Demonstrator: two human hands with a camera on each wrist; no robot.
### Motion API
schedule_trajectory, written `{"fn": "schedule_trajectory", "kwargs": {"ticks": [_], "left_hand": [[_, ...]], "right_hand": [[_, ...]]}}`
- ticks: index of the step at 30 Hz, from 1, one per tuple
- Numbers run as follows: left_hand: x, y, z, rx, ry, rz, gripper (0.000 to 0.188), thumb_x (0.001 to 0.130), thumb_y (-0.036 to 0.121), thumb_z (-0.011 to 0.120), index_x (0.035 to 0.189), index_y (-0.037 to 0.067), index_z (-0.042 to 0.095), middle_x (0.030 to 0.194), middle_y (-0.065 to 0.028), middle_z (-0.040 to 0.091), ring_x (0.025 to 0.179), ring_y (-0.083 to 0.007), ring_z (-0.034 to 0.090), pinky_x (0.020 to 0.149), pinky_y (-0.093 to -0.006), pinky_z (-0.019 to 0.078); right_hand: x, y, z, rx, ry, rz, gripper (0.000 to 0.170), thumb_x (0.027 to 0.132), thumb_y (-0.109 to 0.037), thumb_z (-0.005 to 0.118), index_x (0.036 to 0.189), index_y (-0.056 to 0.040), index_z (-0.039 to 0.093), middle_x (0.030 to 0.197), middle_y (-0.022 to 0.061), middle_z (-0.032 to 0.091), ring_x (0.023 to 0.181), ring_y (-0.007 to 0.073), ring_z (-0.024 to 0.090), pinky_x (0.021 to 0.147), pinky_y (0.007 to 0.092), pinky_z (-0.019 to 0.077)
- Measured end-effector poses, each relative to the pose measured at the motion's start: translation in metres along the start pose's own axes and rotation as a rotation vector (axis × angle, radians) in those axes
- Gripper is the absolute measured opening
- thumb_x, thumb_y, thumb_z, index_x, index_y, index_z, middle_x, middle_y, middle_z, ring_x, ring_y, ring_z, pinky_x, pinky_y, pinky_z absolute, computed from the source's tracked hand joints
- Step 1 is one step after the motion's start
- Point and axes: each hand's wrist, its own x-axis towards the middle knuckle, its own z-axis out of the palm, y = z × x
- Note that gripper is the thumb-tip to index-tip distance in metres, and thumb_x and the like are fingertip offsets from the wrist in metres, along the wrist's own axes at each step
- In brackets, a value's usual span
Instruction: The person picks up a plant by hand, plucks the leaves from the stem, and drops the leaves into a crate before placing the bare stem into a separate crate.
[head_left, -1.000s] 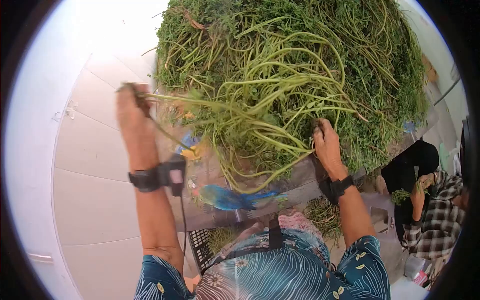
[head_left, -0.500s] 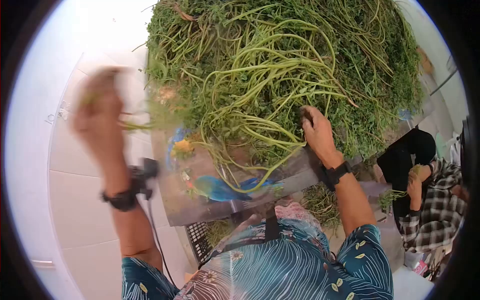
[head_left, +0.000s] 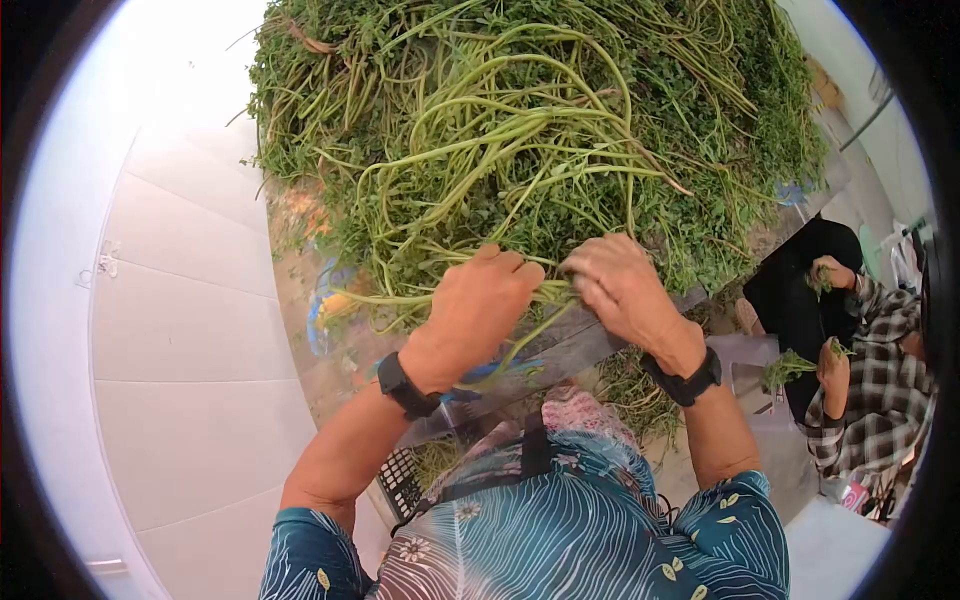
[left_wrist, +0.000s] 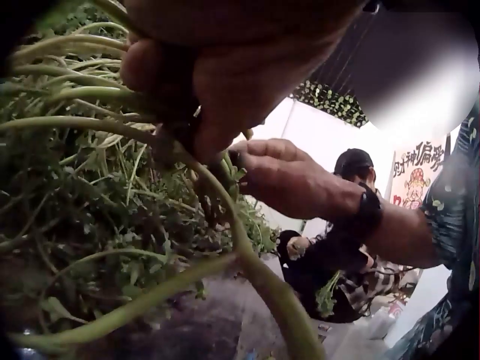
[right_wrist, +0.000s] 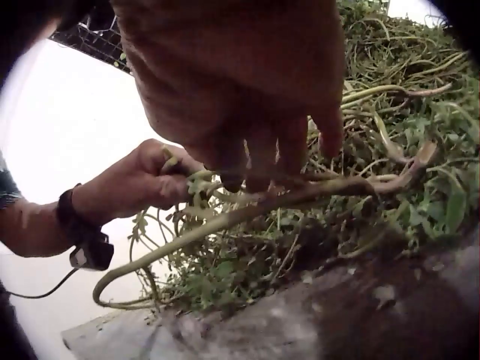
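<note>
A large heap of leafy greens (head_left: 640, 120) with long pale stems (head_left: 520, 125) covers the table. At the heap's near edge my left hand (head_left: 480, 305) grips a few stems in curled fingers, knuckles up. Close beside it, my right hand (head_left: 628, 293) pinches the same stems with its fingers bent toward the left. In the left wrist view a thick forked stem (left_wrist: 259, 274) hangs below the left hand. The right wrist view has a long bent stem (right_wrist: 225, 217) running past the right fingers, whose tips are partly hidden behind it.
The table (head_left: 350, 380) has a blue-and-yellow patterned cover and a near edge at my lap. Below stand a black crate (head_left: 398, 480) and more cut greens (head_left: 640, 395). To the right a seated person in a checked shirt (head_left: 870, 410) holds greens.
My left hand has swung from the far left back to the right, beside the right hand, and now grips stems there. The right hand has turned over, knuckles up.
</note>
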Motion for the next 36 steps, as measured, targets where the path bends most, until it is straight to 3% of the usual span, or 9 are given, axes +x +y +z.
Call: {"fn": "schedule_trajectory", "kwargs": {"ticks": [4, 15, 18, 21, 24, 25, 28, 34, 36], "left_hand": [[0.001, -0.008, -0.003, 0.001, 0.054, -0.041, 0.020, 0.064, 0.006, 0.059, 0.083, 0.012, 0.059, 0.069, -0.0038, 0.058, 0.071, -0.0249, 0.055, 0.059, -0.0359, 0.0465], [-0.006, -0.009, -0.006, 0.002, 0.035, -0.104, 0.019, 0.064, 0.007, 0.063, 0.082, 0.012, 0.059, 0.070, -0.0044, 0.059, 0.071, -0.0251, 0.055, 0.060, -0.0363, 0.0465], [-0.004, 0.001, -0.005, -0.013, 0.036, -0.104, 0.016, 0.064, 0.008, 0.063, 0.079, 0.012, 0.059, 0.071, -0.0043, 0.059, 0.070, -0.0250, 0.055, 0.060, -0.0359, 0.0464], [-0.008, 0.005, -0.003, -0.076, 0.060, -0.145, 0.014, 0.065, 0.007, 0.064, 0.078, 0.011, 0.060, 0.074, -0.0056, 0.059, 0.069, -0.0258, 0.056, 0.060, -0.0355, 0.0468], [-0.004, -0.007, -0.002, -0.223, 0.228, -0.192, 0.014, 0.067, 0.006, 0.064, 0.080, 0.008, 0.061, 0.077, -0.0084, 0.060, 0.072, -0.0276, 0.057, 0.061, -0.0351, 0.0472], [-0.003, -0.011, -0.002, -0.285, 0.307, -0.204, 0.014, 0.068, 0.005, 0.064, 0.081, 0.007, 0.061, 0.078, -0.0094, 0.060, 0.073, -0.0283, 0.058, 0.062, -0.0350, 0.0472], [-0.002, -0.012, -0.011, -0.446, 0.234, -0.318, 0.017, 0.070, 0.004, 0.064, 0.086, 0.005, 0.061, 0.081, -0.0121, 0.061, 0.076, -0.0301, 0.058, 0.063, -0.0353, 0.0470], [0.005, -0.008, 0.000, -0.276, 0.330, -0.194, 0.013, 0.072, 0.010, 0.063, 0.085, 0.007, 0.059, 0.075, -0.0111, 0.059, 0.069, -0.0305, 0.057, 0.059, -0.0378, 0.0456], [0.010, 0.000, 0.009, -0.186, 0.176, -0.251, 0.013, 0.073, 0.013, 0.062, 0.085, 0.008, 0.059, 0.075, -0.0101, 0.059, 0.070, -0.0301, 0.057, 0.059, -0.0386, 0.0459]], "right_hand": [[0.008, -0.007, 0.007, -0.039, -0.044, -0.047, 0.019, 0.075, -0.004, 0.056, 0.093, 0.0004, 0.058, 0.094, 0.0143, 0.058, 0.094, 0.0315, 0.051, 0.085, 0.0402, 0.0384], [0.008, -0.008, 0.029, 0.076, 0.031, 0.104, 0.017, 0.077, -0.004, 0.053, 0.092, 0.0012, 0.058, 0.090, 0.0160, 0.058, 0.088, 0.0334, 0.053, 0.079, 0.0395, 0.0419], [0.013, -0.013, 0.032, 0.116, 0.044, 0.338, 0.018, 0.078, -0.004, 0.050, 0.093, 0.0019, 0.058, 0.089, 0.0152, 0.059, 0.087, 0.0302, 0.056, 0.075, 0.0379, 0.0437], [0.025, 0.004, 0.027, 0.475, 0.250, 0.817, 0.021, 0.078, -0.005, 0.047, 0.094, 0.0035, 0.058, 0.086, 0.0148, 0.060, 0.084, 0.0254, 0.059, 0.073, 0.0357, 0.0453], [0.025, -0.004, 0.020, 0.549, 0.376, 0.650, 0.023, 0.078, -0.007, 0.046, 0.094, 0.0027, 0.059, 0.085, 0.0152, 0.061, 0.084, 0.0206, 0.060, 0.073, 0.0342, 0.0455], [0.023, -0.005, 0.019, 0.488, 0.265, 0.589, 0.023, 0.077, -0.009, 0.047, 0.094, 0.0024, 0.059, 0.088, 0.0165, 0.060, 0.087, 0.0233, 0.059, 0.075, 0.0350, 0.0448], [0.019, -0.006, 0.014, 0.293, -0.050, 0.396, 0.025, 0.076, -0.012, 0.051, 0.095, 0.0013, 0.060, 0.096, 0.0204, 0.060, 0.094, 0.0314, 0.055, 0.080, 0.0374, 0.0426], [0.008, 0.001, 0.022, 0.120, -0.067, 0.260, 0.022, 0.076, -0.009, 0.053, 0.095, 0.0009, 0.060, 0.088, 0.0198, 0.060, 0.087, 0.0360, 0.054, 0.084, 0.0428, 0.0389], [0.011, -0.001, 0.017, 0.139, -0.099, 0.262, 0.021, 0.076, -0.007, 0.052, 0.094, 0.0015, 0.059, 0.085, 0.0198, 0.060, 0.085, 0.0369, 0.054, 0.081, 0.0432, 0.0401]]}}
